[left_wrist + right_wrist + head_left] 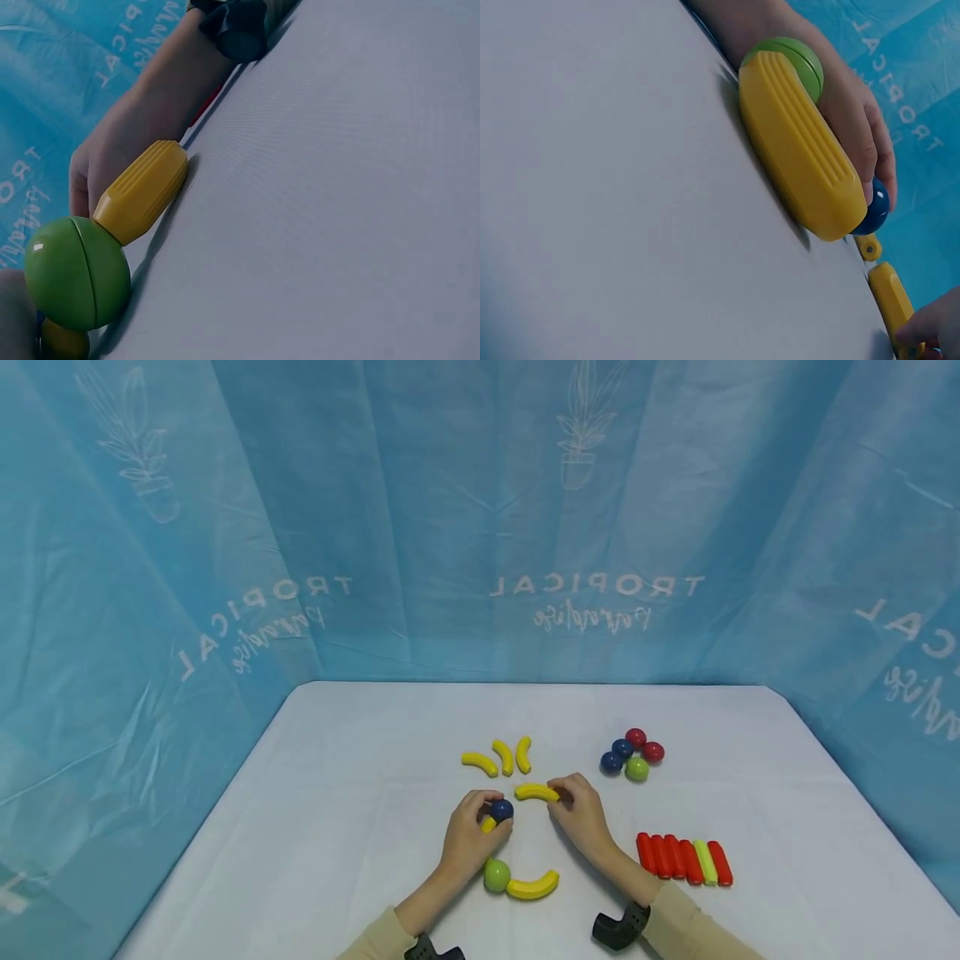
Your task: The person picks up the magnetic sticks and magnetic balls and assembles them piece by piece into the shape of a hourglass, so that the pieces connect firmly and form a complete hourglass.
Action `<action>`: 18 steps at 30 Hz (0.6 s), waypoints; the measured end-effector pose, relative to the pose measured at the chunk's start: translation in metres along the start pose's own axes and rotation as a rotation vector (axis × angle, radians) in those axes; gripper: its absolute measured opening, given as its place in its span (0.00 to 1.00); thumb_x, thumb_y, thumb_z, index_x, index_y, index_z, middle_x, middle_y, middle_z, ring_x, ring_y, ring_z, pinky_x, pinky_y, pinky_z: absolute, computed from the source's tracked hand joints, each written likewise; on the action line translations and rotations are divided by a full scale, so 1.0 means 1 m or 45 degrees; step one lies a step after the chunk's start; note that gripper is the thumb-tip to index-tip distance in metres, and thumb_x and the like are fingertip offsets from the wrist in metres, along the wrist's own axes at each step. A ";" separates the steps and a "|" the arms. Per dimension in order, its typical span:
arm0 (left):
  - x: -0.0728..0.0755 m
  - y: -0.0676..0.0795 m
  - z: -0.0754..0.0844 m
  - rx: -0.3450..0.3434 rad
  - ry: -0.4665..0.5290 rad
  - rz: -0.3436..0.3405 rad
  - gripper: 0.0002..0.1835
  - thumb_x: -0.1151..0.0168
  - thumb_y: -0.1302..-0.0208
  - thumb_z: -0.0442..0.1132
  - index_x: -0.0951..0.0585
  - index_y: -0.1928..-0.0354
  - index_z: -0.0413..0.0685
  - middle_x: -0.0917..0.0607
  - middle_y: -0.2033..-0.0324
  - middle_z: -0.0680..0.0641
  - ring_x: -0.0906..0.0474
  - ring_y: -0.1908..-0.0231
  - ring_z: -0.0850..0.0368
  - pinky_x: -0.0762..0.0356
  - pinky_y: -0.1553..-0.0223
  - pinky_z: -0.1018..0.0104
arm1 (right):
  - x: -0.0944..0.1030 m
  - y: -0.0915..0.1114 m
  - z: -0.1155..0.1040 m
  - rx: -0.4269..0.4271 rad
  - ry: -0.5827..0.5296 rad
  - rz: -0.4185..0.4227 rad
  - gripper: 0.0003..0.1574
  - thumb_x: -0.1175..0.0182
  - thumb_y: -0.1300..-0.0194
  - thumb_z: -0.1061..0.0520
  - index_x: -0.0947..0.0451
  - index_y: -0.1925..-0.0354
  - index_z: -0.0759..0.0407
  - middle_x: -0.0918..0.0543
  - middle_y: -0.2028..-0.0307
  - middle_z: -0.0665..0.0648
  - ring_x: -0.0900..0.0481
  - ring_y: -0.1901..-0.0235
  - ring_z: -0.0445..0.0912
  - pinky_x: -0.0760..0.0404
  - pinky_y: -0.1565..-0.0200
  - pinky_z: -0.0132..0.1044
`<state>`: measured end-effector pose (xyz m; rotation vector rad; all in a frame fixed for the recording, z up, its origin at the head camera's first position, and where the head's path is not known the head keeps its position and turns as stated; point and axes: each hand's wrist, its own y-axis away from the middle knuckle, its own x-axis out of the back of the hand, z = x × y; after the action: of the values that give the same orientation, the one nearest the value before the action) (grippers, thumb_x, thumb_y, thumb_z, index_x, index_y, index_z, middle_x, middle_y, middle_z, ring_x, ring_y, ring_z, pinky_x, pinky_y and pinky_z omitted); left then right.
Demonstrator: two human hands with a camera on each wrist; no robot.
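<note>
My left hand (467, 837) holds a blue ball (502, 811) between thumb and fingers. A curved yellow rod (488, 825), partly hidden by that hand, runs from the ball towards a green ball (497, 876). Another curved yellow rod (533, 887) meets the green ball on its right; the right wrist view shows this rod (799, 146) large and lying on the table. With thumb and fingers, my right hand (581, 818) pinches the right end of a third curved yellow rod (534, 792), whose free end points left, just above the blue ball.
Three loose yellow rods (502, 757) lie beyond the hands. At the back right, a cluster of blue, red and green balls (637, 768) sits on the white table (360, 743). Several straight red rods (664, 857) and a light green rod (705, 862) lie side by side near the right forearm.
</note>
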<state>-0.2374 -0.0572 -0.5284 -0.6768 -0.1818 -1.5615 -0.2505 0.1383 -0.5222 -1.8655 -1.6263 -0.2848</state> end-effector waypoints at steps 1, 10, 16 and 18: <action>0.000 0.000 0.000 0.001 0.000 -0.001 0.16 0.31 0.46 0.39 0.21 0.54 0.50 0.19 0.55 0.49 0.22 0.57 0.58 0.22 0.53 0.63 | 0.002 0.002 0.000 -0.008 0.002 -0.001 0.16 0.36 0.47 0.69 0.18 0.57 0.64 0.21 0.65 0.55 0.23 0.62 0.44 0.20 0.56 0.34; 0.003 0.000 0.002 0.011 0.004 0.004 0.17 0.31 0.47 0.39 0.21 0.54 0.51 0.19 0.55 0.51 0.22 0.58 0.60 0.22 0.53 0.64 | 0.010 0.015 0.003 -0.001 -0.025 0.070 0.17 0.33 0.49 0.69 0.17 0.57 0.63 0.15 0.65 0.55 0.22 0.66 0.44 0.21 0.61 0.28; 0.002 0.000 0.002 0.013 0.002 0.020 0.17 0.31 0.47 0.39 0.21 0.54 0.51 0.19 0.57 0.51 0.24 0.60 0.61 0.24 0.56 0.67 | 0.009 0.017 0.000 -0.021 -0.113 0.095 0.18 0.32 0.48 0.67 0.17 0.56 0.61 0.15 0.65 0.52 0.22 0.66 0.41 0.21 0.60 0.25; 0.002 0.000 0.002 -0.001 0.000 0.026 0.17 0.31 0.47 0.39 0.21 0.54 0.50 0.19 0.57 0.50 0.24 0.61 0.61 0.25 0.57 0.67 | 0.009 0.019 -0.003 -0.002 -0.132 0.095 0.17 0.32 0.48 0.67 0.17 0.56 0.61 0.15 0.65 0.52 0.22 0.67 0.40 0.21 0.60 0.25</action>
<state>-0.2367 -0.0573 -0.5257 -0.6775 -0.1737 -1.5424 -0.2305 0.1431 -0.5212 -1.9663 -1.6199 -0.1593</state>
